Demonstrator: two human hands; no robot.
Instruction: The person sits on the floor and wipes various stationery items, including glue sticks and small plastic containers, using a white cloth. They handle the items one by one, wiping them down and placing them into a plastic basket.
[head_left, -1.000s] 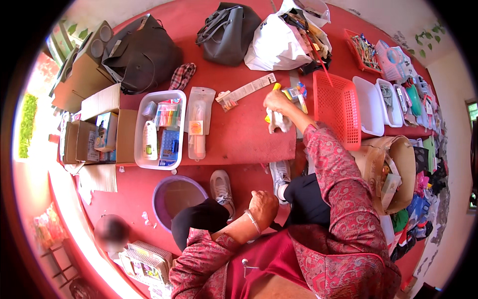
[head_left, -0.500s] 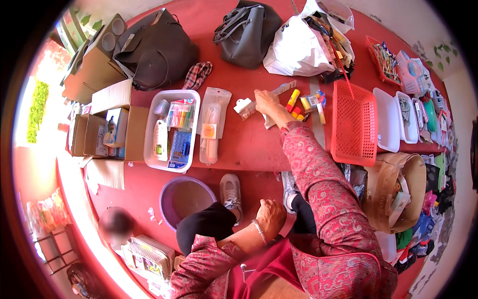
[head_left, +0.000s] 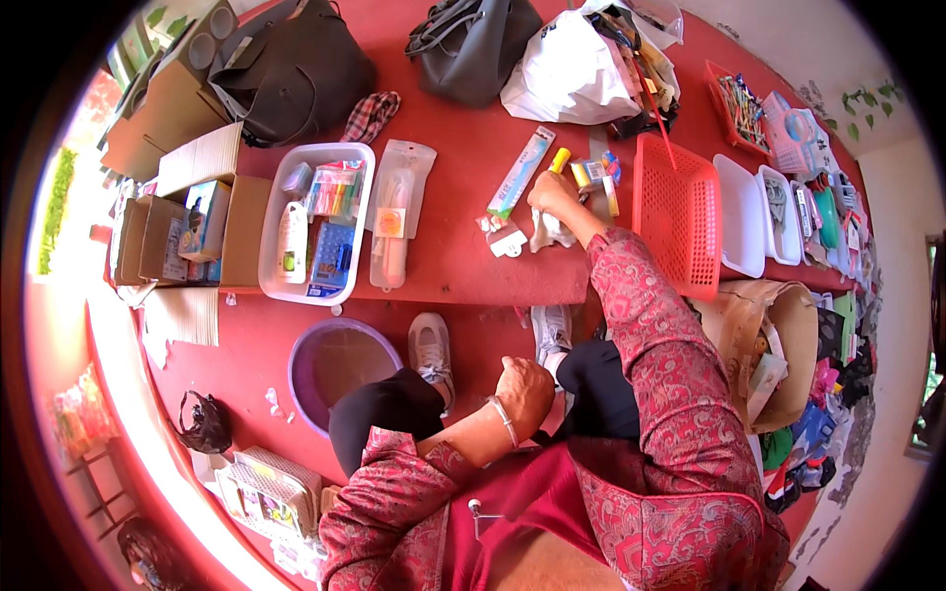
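Resting, left hand (head_left: pixel 524 392): loosely curled on the knee, holding nothing, as before.
Right hand (head_left: pixel 554 194): has drawn back from the markers (head_left: pixel 588 172); fingers now closed on a clear wrapper (head_left: pixel 550 232).
Wrapper: under that hand, on the red ledge (head_left: pixel 463 266), just right of the long toothbrush pack (head_left: pixel 520 171).

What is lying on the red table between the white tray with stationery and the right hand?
In the head view, a clear flat packet lies beside the white tray; bare red table follows, then small white scraps near the right hand.
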